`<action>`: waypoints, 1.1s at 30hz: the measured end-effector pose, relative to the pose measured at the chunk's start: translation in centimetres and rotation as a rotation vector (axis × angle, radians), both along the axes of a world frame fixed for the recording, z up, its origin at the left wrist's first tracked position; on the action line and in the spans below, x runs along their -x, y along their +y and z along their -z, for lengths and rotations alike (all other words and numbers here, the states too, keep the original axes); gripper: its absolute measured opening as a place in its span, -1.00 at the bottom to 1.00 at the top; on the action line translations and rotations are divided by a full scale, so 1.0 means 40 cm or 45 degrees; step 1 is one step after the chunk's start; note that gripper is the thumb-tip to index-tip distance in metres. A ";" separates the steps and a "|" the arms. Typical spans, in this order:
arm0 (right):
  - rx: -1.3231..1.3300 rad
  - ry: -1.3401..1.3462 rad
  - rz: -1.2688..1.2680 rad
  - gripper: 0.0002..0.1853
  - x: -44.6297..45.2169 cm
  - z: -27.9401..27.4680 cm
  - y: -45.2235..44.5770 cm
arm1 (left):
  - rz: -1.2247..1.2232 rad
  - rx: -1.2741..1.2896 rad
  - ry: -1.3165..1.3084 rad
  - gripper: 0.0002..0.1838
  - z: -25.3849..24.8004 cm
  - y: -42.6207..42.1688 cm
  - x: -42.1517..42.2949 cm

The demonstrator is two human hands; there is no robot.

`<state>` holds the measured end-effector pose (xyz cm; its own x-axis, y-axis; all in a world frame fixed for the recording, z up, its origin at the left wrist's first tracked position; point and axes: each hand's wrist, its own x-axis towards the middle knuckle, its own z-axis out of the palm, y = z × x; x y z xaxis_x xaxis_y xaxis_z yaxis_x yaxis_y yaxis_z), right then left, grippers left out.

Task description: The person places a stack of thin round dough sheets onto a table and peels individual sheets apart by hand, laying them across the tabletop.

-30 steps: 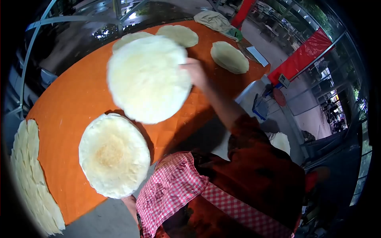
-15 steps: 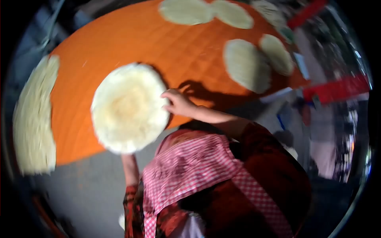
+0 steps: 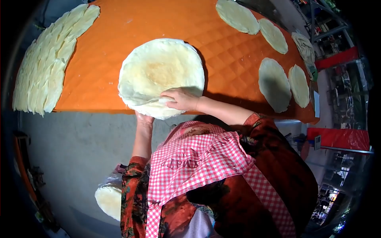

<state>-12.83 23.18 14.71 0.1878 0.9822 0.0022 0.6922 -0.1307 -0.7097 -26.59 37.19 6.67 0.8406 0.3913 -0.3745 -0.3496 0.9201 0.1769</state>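
A stack of round, pale flatbreads [image 3: 158, 67], browned at its centre, is held over the front edge of the orange table [image 3: 158, 23]. My left hand [image 3: 144, 118] supports the stack from below; its fingers are hidden under the bread. On top, my right hand [image 3: 179, 99] pinches the near edge of the uppermost flatbread, which is lifted in a fold. To the right, a single flatbread [image 3: 274, 85] lies on the table in shadow, beside a smaller-looking one [image 3: 299, 86].
Many overlapping flatbreads [image 3: 51, 59] cover the table's left end. Two more [image 3: 238, 16] [image 3: 273, 35] lie at the back right. A crumpled cloth [image 3: 304, 47] is at the right edge. Another round stack [image 3: 109, 201] stands low at the lower left.
The flatbread carried in my right hand a second ago is down on the table at the right. My right hand has returned to the stack and now lifts the top one's near edge. The view has shifted.
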 end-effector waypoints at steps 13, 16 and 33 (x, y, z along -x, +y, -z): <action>-0.425 0.668 1.016 -0.63 -0.410 -0.252 -0.003 | 0.037 -0.105 0.247 -0.26 -0.026 -0.011 -0.017; -0.873 0.967 1.135 -0.60 -0.603 -0.315 -0.222 | 0.015 -0.122 0.328 -0.27 -0.101 -0.041 -0.037; -1.033 1.205 1.988 -0.74 -0.769 0.290 -1.274 | -0.011 -0.203 0.711 -0.32 -0.071 -0.070 -0.041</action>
<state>17.93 -27.78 3.09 0.9317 -0.1798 -0.3156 -0.2415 0.3424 -0.9080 -24.96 34.39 9.49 0.5289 0.4853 -0.6963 -0.1711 0.8645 0.4726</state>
